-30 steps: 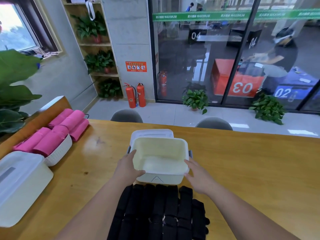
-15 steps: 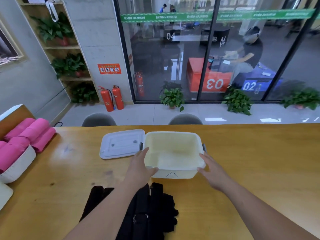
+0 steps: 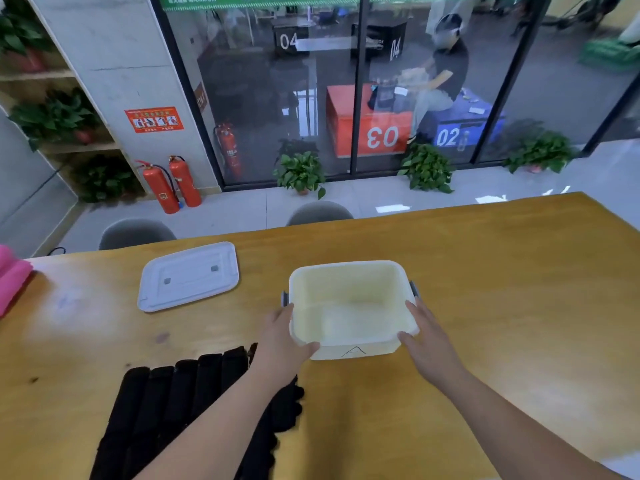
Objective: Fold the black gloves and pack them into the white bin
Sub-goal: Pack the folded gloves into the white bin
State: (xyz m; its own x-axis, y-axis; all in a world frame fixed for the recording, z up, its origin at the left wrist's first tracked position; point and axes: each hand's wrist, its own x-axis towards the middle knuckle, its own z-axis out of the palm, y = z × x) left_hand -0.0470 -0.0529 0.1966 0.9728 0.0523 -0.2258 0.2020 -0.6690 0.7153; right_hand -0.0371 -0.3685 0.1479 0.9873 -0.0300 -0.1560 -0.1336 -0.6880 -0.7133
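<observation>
Firstly, table [image 3: 485, 271]: glossy yellow wood across the lower half of the head view, with pale glare patches toward the left edge.
Room: light tiled floor beyond the table's far edge; two grey chairs [image 3: 136, 233] tucked against that edge; dark-framed glass wall [image 3: 502, 64] behind; two red fire extinguishers [image 3: 169, 187] beside a grey pillar; potted plants [image 3: 301, 171] along the foot of the glass; plant shelf [image 3: 59, 116] at far left; seated person [image 3: 446, 74] behind the glass.
White bin [image 3: 329, 353]: upright, open-topped, mid-table, closer to the near edge than the far one.
Lid [image 3: 188, 277]: flat on the table, left of the bin, toward the far edge.
Black gloves [image 3: 166, 403]: side by side in a row at the near edge, left of the bin, partly under the left forearm.
Pink rolls [image 3: 12, 278]: barely in view at the left edge.
Left hand [image 3: 280, 344]: gripping the bin's near left corner, thumb hooked over the rim.
Right hand [image 3: 427, 341]: flat against the right wall, fingers straight, thumb at the near right corner.
Change: half a second ago, bin touching the lid's right side; now well apart, bare wood between; hands on the same corners.
</observation>
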